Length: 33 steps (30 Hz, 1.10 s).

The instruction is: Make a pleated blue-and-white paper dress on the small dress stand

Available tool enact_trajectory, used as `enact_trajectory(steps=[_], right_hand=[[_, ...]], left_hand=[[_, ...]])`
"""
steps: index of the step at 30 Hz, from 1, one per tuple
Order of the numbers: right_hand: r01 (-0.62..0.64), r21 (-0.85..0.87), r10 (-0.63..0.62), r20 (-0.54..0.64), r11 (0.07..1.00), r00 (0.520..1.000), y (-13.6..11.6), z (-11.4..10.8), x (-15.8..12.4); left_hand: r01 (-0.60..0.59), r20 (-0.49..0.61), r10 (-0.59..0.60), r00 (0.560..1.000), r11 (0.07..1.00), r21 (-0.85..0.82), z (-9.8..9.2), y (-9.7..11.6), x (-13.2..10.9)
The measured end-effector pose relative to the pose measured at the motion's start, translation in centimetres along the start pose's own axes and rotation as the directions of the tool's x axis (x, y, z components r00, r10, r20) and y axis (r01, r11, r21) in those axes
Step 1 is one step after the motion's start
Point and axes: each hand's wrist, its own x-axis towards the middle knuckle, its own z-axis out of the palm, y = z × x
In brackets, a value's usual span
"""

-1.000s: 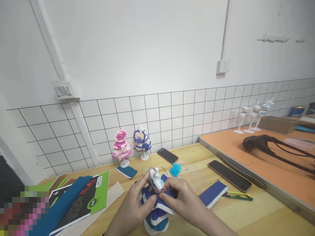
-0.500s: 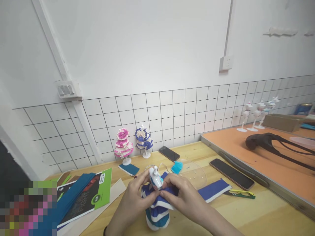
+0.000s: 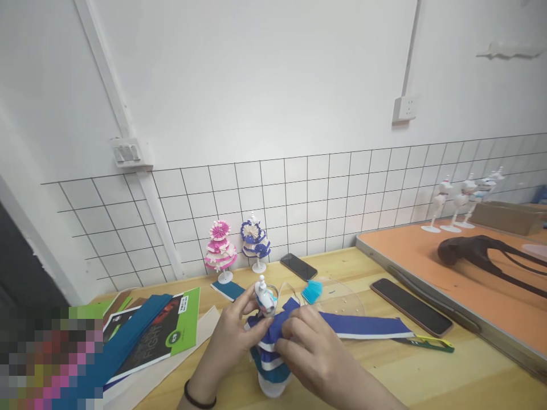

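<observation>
The dress-form figurine (image 3: 265,300) is located near the middle of the surface (image 3: 427,376), toward the near edge. It is slightly tilted and wears a tiered blue, teal and white skirt (image 3: 273,373). The left hand (image 3: 231,333) grasps the figurine: its thumb and forefinger clasp the white torso. The right hand (image 3: 314,350) is set at the skirt's upper tiers. Its fingers are curled against the blue fabric; the fingertips are partly hidden, so a firm grip on the fabric cannot be confirmed.

A blue strip with a white border (image 3: 363,326) extends from behind the right hand toward the right edge of the surface. Its outer end adjoins a green-and-yellow handled tool (image 3: 432,343). A phone (image 3: 411,306) lies near the right edge; a second phone (image 3: 298,266) lies near the far edge.

A turquoise pleated piece (image 3: 312,291) is positioned beyond the right hand. At the far edge, a pink-and-white dressed form (image 3: 220,256) stands just beside a blue-and-cream dressed form (image 3: 255,246). Toward the left edge, a teal strip (image 3: 137,336) lies across a black-and-green booklet (image 3: 188,324).
</observation>
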Motion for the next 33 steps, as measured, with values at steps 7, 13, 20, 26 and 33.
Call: enact_trajectory(steps=[7,13,20,26,33], right_hand=[[0.046,0.119,-0.056,0.082,0.992,0.995,-0.1,-0.5,0.5],[-0.283,0.428,0.279,0.074,0.858,0.957,0.9,-1.5,0.6],[-0.553,0.523,0.485,0.276,0.648,0.830,1.5,-0.5,0.3],[-0.593,0.553,0.549,0.268,0.585,0.791,0.9,0.1,0.7],[-0.567,0.551,0.549,0.220,0.612,0.806,0.8,1.0,0.8]], left_hand=[[-0.014,0.054,0.016,0.998,0.999,-0.038,-0.4,-0.2,0.1],[-0.068,0.057,0.069,0.996,0.998,-0.006,-0.4,-0.6,0.4],[-0.076,0.023,0.074,0.997,0.992,0.101,-0.4,-0.8,0.4],[-0.062,0.040,0.057,0.998,0.988,0.140,-0.4,-0.8,0.4],[-0.152,0.030,0.150,0.988,0.950,0.274,-1.0,-0.6,0.4]])
